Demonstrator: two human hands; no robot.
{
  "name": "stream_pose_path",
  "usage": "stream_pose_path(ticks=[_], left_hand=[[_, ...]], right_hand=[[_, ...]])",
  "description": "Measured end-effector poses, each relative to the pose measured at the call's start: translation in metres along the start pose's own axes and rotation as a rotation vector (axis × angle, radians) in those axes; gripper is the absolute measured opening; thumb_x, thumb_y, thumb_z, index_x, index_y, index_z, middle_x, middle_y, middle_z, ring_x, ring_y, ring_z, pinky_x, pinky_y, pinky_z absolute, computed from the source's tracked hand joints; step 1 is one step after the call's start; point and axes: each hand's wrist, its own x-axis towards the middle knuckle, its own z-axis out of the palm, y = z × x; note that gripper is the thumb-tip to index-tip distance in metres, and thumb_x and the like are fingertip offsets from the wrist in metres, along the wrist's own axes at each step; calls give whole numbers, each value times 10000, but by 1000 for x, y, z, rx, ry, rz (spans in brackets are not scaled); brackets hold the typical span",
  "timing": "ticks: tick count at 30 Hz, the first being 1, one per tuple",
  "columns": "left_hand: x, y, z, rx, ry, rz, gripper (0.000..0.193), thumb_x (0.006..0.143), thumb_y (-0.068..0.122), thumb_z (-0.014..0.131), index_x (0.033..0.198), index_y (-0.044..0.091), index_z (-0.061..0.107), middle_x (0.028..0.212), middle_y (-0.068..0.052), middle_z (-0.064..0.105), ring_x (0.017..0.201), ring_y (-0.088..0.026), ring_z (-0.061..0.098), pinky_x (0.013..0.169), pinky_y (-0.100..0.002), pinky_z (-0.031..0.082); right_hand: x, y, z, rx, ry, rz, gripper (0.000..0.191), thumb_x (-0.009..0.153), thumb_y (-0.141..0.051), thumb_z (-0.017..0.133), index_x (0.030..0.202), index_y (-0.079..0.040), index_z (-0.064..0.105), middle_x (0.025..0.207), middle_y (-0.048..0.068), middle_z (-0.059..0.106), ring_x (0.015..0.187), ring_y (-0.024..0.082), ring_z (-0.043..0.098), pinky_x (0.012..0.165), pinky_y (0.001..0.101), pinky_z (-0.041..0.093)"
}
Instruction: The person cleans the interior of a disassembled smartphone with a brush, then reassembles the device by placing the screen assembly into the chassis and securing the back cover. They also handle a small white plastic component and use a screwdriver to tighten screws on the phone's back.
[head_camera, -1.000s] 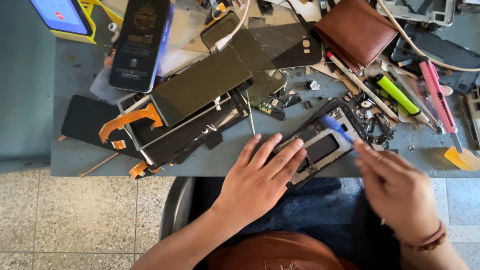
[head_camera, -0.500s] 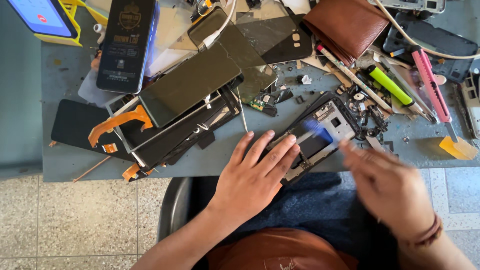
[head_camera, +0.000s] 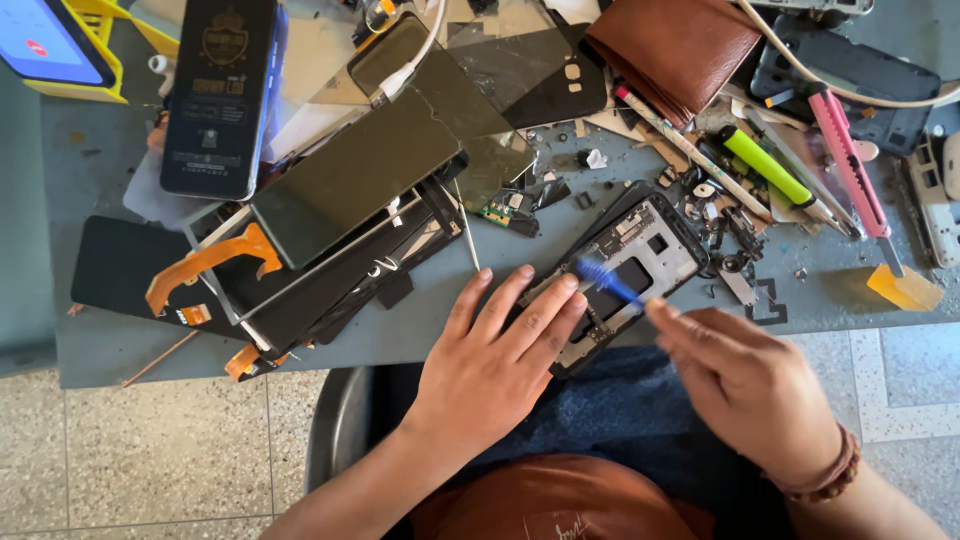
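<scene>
One view only, worn on the head and looking almost straight down over the near edge of the grey bench (head_camera: 420, 330). It sits close: the bench fills the upper two thirds, with speckled floor (head_camera: 150, 450) and the person's lap below. The left hand (head_camera: 490, 370) and right hand (head_camera: 750, 390) enter from the bottom edge, so the camera faces away from the body. The far side is cut off at the top, and the right hand's tool looks slightly blurred.
</scene>
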Motion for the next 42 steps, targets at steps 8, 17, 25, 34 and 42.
stream_pose_path(ticks=[8, 17, 25, 34, 42], left_hand=[[-1, -1, 3, 15, 12, 15, 608, 918, 234, 703, 1492, 127, 533, 1578, -19, 459, 1405, -286, 478, 1194, -543, 340], [-1, -2, 1, -12, -34, 10, 708, 830, 250, 751, 1491, 126, 527, 1575, -26, 453, 1402, -290, 469, 1190, -543, 325], [-1, -2, 1, -20, -39, 7, 719, 830, 247, 757, 1498, 122, 522, 1578, -29, 450, 1406, -292, 468, 1196, -539, 321], [-2, -2, 2, 20, -5, 13, 654, 893, 233, 729, 1504, 131, 521, 1584, -18, 460, 1409, -282, 480, 1209, -529, 328], [-1, -1, 2, 14, -14, 10, 677, 874, 238, 742, 1505, 129, 519, 1588, -22, 453, 1415, -282, 472, 1213, -531, 323]], right_hand=[[-2, 3, 3, 155, -51, 58, 432, 831, -35, 709, 1258, -97, 709, 939, 62, 775, 701, 153, 733, 631, 287, 600], [1, 2, 4, 134, -47, 63, 434, 838, -16, 704, 1263, -106, 714, 901, 55, 770, 683, 151, 732, 620, 285, 593], [3, 2, 3, 55, -4, 55, 451, 849, -10, 699, 1290, -104, 701, 930, 81, 761, 699, 182, 717, 633, 309, 584], [3, -1, 0, 74, -17, 56, 444, 849, -7, 693, 1285, -91, 706, 933, 72, 757, 722, 185, 725, 646, 315, 586], [6, 0, 2, 69, 27, 102, 428, 889, 0, 690, 1308, -87, 698, 919, 75, 749, 717, 174, 725, 625, 303, 576]])
